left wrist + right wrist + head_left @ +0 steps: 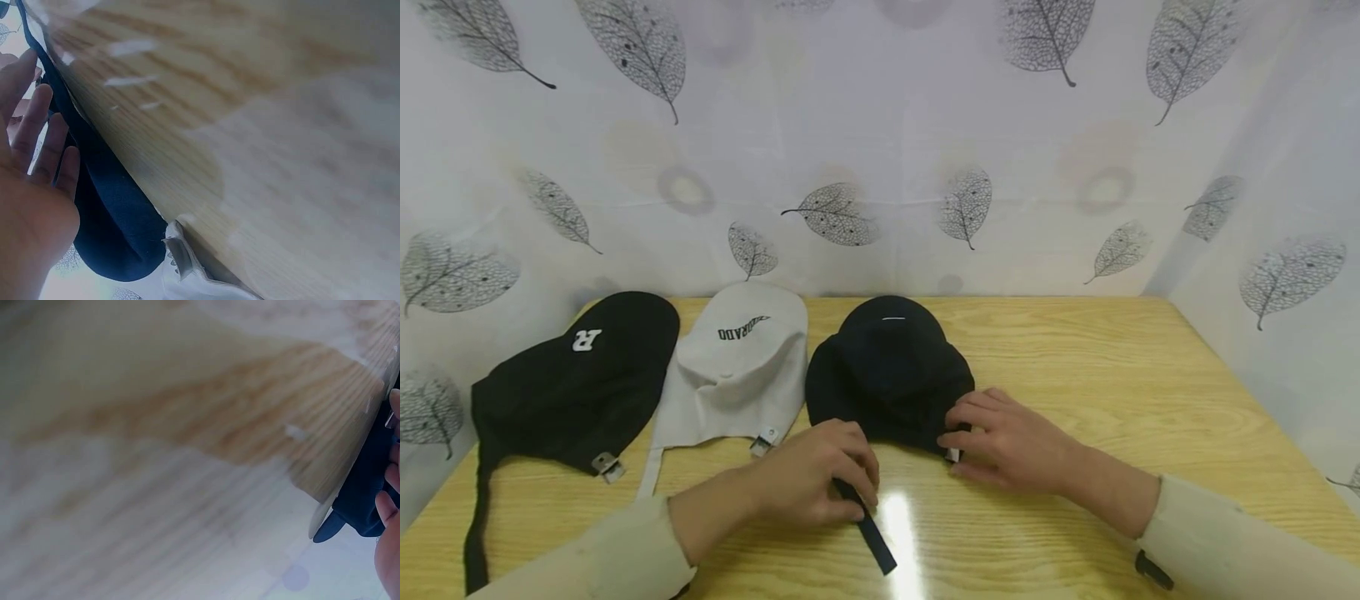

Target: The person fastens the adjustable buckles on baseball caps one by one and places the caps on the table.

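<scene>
A dark navy cap (891, 358) lies on the table in front of me, its brim toward the far edge and a small white line on it. My left hand (816, 475) pinches the cap's dark strap (876, 540), whose free end sticks out toward me past the thumb. At the cap's near right corner, my right hand (1011, 442) grips the edge beside a small metal buckle (952, 455), which the fingers partly cover. The left wrist view shows the navy cap (119, 219) beyond the left fingers; in the right wrist view the cap (362, 487) shows only at the right edge.
Left of the navy cap lies a white cap (745, 350) with dark lettering and a metal buckle (764, 442). Farther left is a black cap (580, 383) with a white R, its long strap (477, 525) hanging toward me. A leaf-patterned curtain (880, 150) stands behind the wooden table (1097, 358).
</scene>
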`<state>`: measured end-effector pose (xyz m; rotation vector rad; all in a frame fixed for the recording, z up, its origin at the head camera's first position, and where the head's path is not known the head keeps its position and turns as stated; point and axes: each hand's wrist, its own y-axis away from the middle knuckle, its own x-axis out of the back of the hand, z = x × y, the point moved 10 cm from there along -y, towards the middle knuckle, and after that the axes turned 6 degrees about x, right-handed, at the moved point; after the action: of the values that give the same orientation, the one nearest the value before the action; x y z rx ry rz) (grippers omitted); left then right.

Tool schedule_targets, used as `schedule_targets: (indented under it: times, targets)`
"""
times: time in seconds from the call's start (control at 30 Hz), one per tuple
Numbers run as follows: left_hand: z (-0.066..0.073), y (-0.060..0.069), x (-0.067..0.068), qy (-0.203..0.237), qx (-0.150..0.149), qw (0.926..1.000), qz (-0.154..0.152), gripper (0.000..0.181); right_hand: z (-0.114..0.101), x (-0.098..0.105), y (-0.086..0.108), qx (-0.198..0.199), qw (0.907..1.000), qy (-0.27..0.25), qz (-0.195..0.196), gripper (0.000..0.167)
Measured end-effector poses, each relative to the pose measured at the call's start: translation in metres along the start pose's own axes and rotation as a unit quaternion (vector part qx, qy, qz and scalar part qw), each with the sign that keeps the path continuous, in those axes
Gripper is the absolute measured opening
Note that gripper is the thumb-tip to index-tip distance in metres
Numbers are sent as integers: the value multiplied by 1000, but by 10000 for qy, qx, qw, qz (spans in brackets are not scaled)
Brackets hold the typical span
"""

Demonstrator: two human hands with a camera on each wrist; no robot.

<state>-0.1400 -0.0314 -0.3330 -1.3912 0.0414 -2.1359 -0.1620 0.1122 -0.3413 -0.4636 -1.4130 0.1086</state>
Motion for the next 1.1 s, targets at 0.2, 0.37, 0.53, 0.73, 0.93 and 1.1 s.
schedule_targets:
  times: [0.2, 0.37, 0.53, 0.73, 0.93, 1.1]
  targets:
    - [-3, 0, -6, -128, 102, 9994, -290, 9, -1, -4, 2, 52, 9995, -248, -161, 25]
    - [-5, 2, -13, -60, 200, 9978, -622, 8, -1, -5, 2, 34, 9986, -450, -281, 23]
    - [-4, 2, -14, -71, 163, 9977, -658, 8, -1, -6, 3, -9, 9981, -503, -369, 21]
    - [0, 2, -16, 92, 14, 9970, -767, 9, -3, -6, 3, 125, 9971, -687, -290, 20]
    - [1, 3, -17, 398, -85, 9957, -835, 9, -4, -3, 2, 190, 9957, -899, -127, 19]
    - [2, 3, -17, 388, -55, 9961, -790, 5, -4, -3, 1, 119, 9941, -1076, -74, 20]
